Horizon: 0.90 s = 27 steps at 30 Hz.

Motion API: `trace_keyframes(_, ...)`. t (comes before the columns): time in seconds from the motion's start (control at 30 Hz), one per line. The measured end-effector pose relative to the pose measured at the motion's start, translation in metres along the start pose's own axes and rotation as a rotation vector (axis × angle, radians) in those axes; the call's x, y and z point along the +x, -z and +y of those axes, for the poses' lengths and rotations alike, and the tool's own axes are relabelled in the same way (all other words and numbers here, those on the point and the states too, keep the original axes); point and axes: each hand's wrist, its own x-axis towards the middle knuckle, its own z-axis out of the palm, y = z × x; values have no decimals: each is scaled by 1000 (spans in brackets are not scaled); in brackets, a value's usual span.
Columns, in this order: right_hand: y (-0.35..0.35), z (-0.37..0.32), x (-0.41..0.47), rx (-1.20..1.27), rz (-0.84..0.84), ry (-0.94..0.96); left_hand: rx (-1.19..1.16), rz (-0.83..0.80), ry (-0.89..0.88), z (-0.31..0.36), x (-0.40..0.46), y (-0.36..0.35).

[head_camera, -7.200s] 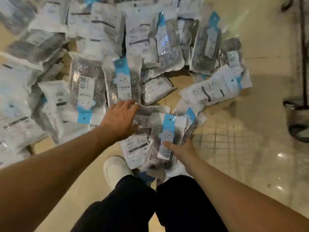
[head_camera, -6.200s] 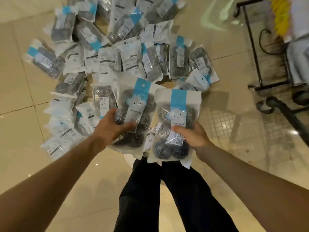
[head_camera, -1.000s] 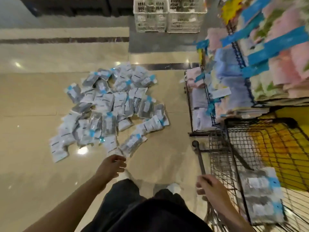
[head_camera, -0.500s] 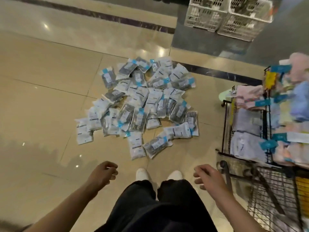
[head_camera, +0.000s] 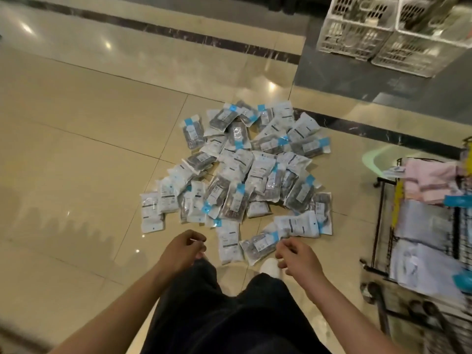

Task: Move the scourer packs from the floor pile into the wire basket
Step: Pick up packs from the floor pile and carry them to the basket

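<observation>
A pile of scourer packs (head_camera: 245, 172), clear bags with blue and white labels, is spread over the beige floor tiles in the middle of the head view. My left hand (head_camera: 184, 250) hangs above the near edge of the pile with its fingers loosely curled and nothing in it. My right hand (head_camera: 298, 256) is level with it on the right, also loosely curled and holding nothing, just over the nearest pack (head_camera: 258, 245). Only the blurred dark frame of the wire basket (head_camera: 398, 312) shows at the lower right.
A black wire rack (head_camera: 383, 226) with pink and grey cloth packs stands at the right edge. Two white plastic crates (head_camera: 393, 29) stand at the top right on a darker floor strip. My dark trousers and one white shoe (head_camera: 270, 268) are below the pile.
Both packs I picked up earlier are in the wire basket. Since a second ago my right hand left the basket handle, I turned back to the pile, and both hands moved in over its near edge.
</observation>
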Motion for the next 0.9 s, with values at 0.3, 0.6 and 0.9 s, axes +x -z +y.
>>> trace_keyframes(0.3,-84,-10,39,169,170,-200,180,-186,-7,-8,138,65)
trace_keyframes(0.6,-214,14,188,303,163,-274,337,-289,-23,-57,306,46)
trace_keyframes(0.9,-297,115,419,262,186,-166,274,-122,-93,-142,557,-33)
